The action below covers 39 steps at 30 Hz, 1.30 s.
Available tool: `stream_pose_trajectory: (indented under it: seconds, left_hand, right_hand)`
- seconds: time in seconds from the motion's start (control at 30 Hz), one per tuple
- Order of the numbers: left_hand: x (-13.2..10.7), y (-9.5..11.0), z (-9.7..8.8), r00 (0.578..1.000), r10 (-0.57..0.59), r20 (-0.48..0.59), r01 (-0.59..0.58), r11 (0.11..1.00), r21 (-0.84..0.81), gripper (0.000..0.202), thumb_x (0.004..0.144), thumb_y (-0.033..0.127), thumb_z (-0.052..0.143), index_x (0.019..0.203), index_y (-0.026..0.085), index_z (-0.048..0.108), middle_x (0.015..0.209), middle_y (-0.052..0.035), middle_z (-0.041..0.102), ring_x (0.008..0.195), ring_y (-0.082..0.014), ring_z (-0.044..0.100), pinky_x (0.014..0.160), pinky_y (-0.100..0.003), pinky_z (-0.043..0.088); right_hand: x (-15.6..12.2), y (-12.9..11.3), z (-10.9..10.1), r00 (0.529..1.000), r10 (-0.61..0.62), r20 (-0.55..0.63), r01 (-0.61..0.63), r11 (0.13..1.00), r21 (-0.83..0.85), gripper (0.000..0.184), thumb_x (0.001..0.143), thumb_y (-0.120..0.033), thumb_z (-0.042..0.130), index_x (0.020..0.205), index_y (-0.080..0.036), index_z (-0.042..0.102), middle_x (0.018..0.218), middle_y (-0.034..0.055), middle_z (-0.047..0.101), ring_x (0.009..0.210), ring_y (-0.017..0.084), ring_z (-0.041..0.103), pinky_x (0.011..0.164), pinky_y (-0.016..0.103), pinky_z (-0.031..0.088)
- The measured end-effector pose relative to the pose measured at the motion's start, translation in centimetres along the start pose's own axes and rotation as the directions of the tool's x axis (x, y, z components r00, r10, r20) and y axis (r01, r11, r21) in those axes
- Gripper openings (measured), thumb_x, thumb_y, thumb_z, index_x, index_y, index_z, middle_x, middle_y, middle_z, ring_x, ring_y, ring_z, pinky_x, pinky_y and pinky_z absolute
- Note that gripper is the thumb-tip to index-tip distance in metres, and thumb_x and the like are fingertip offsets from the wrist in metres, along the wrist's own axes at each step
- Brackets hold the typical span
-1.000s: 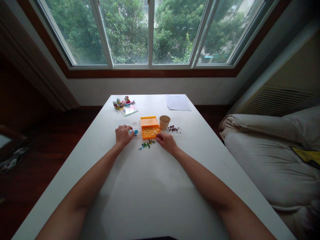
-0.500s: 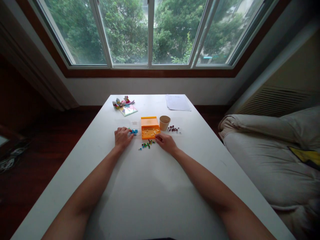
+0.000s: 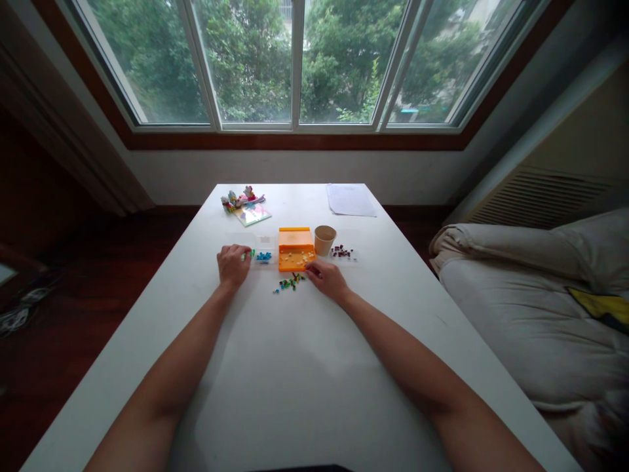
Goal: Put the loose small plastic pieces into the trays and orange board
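My left hand [image 3: 232,265] is at the left of a clear tray, its fingertips drawn together over small green pieces [image 3: 252,253]; whether one is between them is hidden. Beside it lie blue pieces [image 3: 264,256] in the same tray. My right hand [image 3: 326,276] rests at the front right corner of an orange box [image 3: 293,267], thumb and fingers closed; anything in them is too small to make out. The box has its lid raised and holds small pale pieces. In front of it, a loose pile of green, blue, yellow and dark bits [image 3: 291,282] lies on the table.
A brown paper cup [image 3: 325,240] stands right of the orange box, with dark red pieces [image 3: 342,252] in a clear tray beside it. Small colourful figures [image 3: 246,196] and a card [image 3: 252,214] are at the back left, papers [image 3: 350,199] at the back right of the white table [image 3: 295,367].
My left hand has moved left, from the blue pieces to the green ones, uncovering the blue. My right hand has stayed at the orange box's corner.
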<state>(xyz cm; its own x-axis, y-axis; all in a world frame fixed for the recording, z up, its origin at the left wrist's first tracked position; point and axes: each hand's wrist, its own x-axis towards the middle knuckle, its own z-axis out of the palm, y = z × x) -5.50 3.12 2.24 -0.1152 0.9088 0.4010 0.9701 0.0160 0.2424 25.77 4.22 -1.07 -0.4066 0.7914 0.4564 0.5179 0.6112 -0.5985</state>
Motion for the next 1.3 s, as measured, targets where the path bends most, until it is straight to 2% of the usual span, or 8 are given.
stream_pose_trajectory:
  seconds: [0.1,0.2,0.5,0.7,0.77,0.9,1.1,1.3]
  left_hand:
    - [0.7,-1.6,-0.6,0.996,-0.095,-0.001,0.094,0.995,0.035,0.03,0.096,0.033,0.046,0.108,0.025,0.072,0.117,-0.0077,0.068,0.114,-0.0295,0.051,0.095,-0.042,0.039]
    - [1.2,-3.1,-0.8,0.989,-0.134,0.058,0.13,0.989,0.066,0.03,0.094,0.034,0.047,0.107,0.026,0.073,0.115,-0.0074,0.07,0.112,-0.03,0.053,0.094,-0.042,0.041]
    - [2.7,-5.3,-0.3,0.971,-0.1,0.216,0.084,0.993,0.079,0.031,0.089,0.037,0.052,0.106,0.028,0.075,0.104,-0.0027,0.075,0.096,-0.0229,0.065,0.08,-0.03,0.048]
    - [4.5,-5.7,-1.2,0.948,-0.004,0.319,-0.051,0.985,0.165,0.027,0.085,0.034,0.055,0.101,0.029,0.077,0.104,-0.0038,0.075,0.093,-0.0233,0.066,0.072,-0.028,0.047]
    - [5.4,-5.9,-1.5,0.921,0.075,0.381,-0.143,0.978,0.153,0.025,0.083,0.032,0.057,0.099,0.029,0.077,0.1,-0.0029,0.075,0.09,-0.0222,0.066,0.071,-0.027,0.045]
    - [7.2,-6.2,-1.8,0.819,0.254,0.515,-0.345,0.935,0.086,0.025,0.08,0.027,0.059,0.097,0.03,0.076,0.091,-0.0004,0.074,0.084,-0.0187,0.064,0.07,-0.024,0.042]
    - [9.0,-6.2,-1.6,0.764,0.251,0.595,-0.401,0.907,0.132,0.023,0.076,0.028,0.061,0.094,0.029,0.076,0.089,-0.0006,0.073,0.079,-0.0177,0.062,0.067,-0.024,0.039]
    - [9.2,-6.3,-1.3,0.714,0.309,0.628,-0.454,0.887,0.08,0.02,0.075,0.028,0.06,0.09,0.027,0.074,0.088,-0.0006,0.072,0.076,-0.0172,0.061,0.064,-0.024,0.038]
  right_hand:
    - [-0.1,0.2,-0.1,1.0,0.004,0.004,-0.004,1.0,0.005,0.011,0.09,-0.024,0.06,0.098,-0.021,0.068,0.084,0.0026,0.069,0.067,0.014,0.058,0.065,0.025,0.044]
    - [-0.2,0.3,-0.2,1.0,0.001,0.008,-0.001,1.0,0.006,0.011,0.091,-0.025,0.06,0.098,-0.021,0.068,0.083,0.0024,0.068,0.067,0.014,0.057,0.065,0.024,0.044]
    - [-0.1,0.5,-0.1,1.0,-0.023,0.007,0.023,1.0,0.0,0.011,0.091,-0.023,0.06,0.098,-0.02,0.068,0.084,0.0025,0.068,0.067,0.013,0.057,0.066,0.024,0.044]
    - [-0.2,0.5,-0.2,1.0,-0.026,-0.005,0.026,1.0,0.003,0.01,0.09,-0.022,0.061,0.097,-0.021,0.069,0.081,0.0019,0.067,0.065,0.013,0.055,0.064,0.024,0.042]
    - [-0.2,0.5,-0.2,1.0,-0.021,-0.008,0.022,1.0,0.01,0.01,0.09,-0.022,0.061,0.097,-0.021,0.069,0.081,0.0018,0.067,0.064,0.013,0.055,0.063,0.024,0.042]
    - [-0.1,0.5,-0.1,1.0,-0.026,-0.011,0.026,1.0,0.007,0.01,0.09,-0.021,0.061,0.097,-0.021,0.069,0.082,0.0018,0.068,0.065,0.013,0.055,0.064,0.024,0.042]
    - [-0.2,0.7,-0.2,0.999,-0.029,-0.016,0.029,1.0,0.002,0.01,0.09,-0.022,0.061,0.096,-0.02,0.069,0.081,0.002,0.067,0.065,0.013,0.055,0.064,0.024,0.042]
    - [-0.2,0.6,-0.2,1.0,-0.027,-0.007,0.027,1.0,0.007,0.011,0.09,-0.022,0.06,0.097,-0.02,0.068,0.08,0.0012,0.066,0.065,0.013,0.054,0.064,0.023,0.042]
